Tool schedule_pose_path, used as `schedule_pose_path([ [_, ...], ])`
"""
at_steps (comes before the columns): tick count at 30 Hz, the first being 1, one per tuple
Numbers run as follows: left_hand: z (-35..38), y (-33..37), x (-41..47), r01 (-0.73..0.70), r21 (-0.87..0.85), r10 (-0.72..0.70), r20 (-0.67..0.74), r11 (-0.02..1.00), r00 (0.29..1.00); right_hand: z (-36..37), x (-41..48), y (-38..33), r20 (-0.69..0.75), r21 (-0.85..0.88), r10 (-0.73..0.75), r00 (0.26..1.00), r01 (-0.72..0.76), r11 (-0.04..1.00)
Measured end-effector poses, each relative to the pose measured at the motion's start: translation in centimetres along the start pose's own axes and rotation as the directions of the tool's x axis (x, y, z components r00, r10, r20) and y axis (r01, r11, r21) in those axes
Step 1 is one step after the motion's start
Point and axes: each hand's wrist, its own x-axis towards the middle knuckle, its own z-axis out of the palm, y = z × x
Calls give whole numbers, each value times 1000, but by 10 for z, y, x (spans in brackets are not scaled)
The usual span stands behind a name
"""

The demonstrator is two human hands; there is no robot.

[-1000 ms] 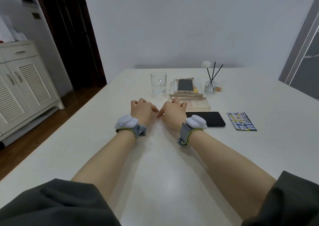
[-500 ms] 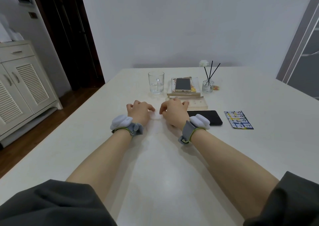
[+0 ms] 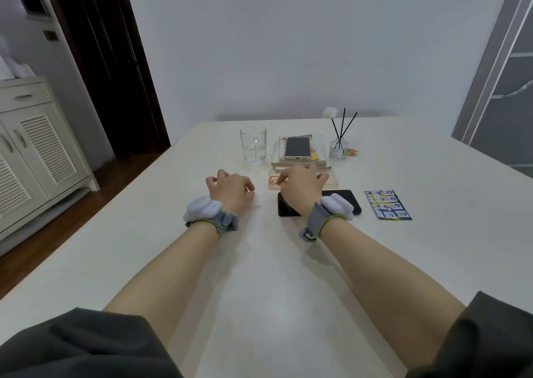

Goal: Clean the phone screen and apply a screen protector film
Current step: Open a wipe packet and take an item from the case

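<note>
**Two hands low over the tabletop, nothing held**

The person's left hand (image 3: 230,188) sits on the white tabletop (image 3: 259,276), its fingers (image 3: 221,173) loosely curled and holding nothing. The right hand (image 3: 302,187) is just beside it, its fingers (image 3: 313,166) also slack and a little apart, with nothing in them. It is above the near end of a black phone (image 3: 353,203) that lies flat on the tabletop, screen up. Its fingertips reach over a flat cream packet (image 3: 272,180) with a red mark, and I cannot tell whether they touch it. Each wrist has a grey band with a white pod on it.

Beyond the packet is a small stack of books (image 3: 318,162) with a gold phone (image 3: 297,147) lying face up on top. A clear mug (image 3: 253,145) stands left of the books and a reed diffuser (image 3: 339,148) right of them. A printed card (image 3: 388,204) lies right of the black phone, near it but apart.
</note>
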Motion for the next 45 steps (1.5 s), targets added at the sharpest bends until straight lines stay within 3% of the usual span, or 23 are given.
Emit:
schedule_pose_path([
  [5,1,22,13,-67,-46,62,-101,997,993,-18,18,37,-103,7,291,951,-292,956],
  [11,15,51,32,-196,-42,192,-83,980,978,-29,31,85,-98,-19,459,883,-463,886],
  [22,30,68,49,-264,164,272,-32,951,962,-24,39,124,-54,92,387,920,-381,920],
  [32,29,63,50,-301,123,312,-80,946,947,-24,36,128,-114,255,331,937,-294,921],
  [37,19,65,45,-239,-5,237,-130,971,963,-35,31,122,-255,315,293,922,-207,926],
  [40,3,73,43,-178,-275,111,-242,945,964,-52,28,118,-302,503,276,913,-93,859],
  [43,-15,81,41,-134,-693,-30,-219,708,975,-71,26,116,-245,712,292,924,-33,702],
  [45,-23,81,40,-82,-798,-101,-177,597,979,-78,23,117,-203,773,326,923,-53,632],
])
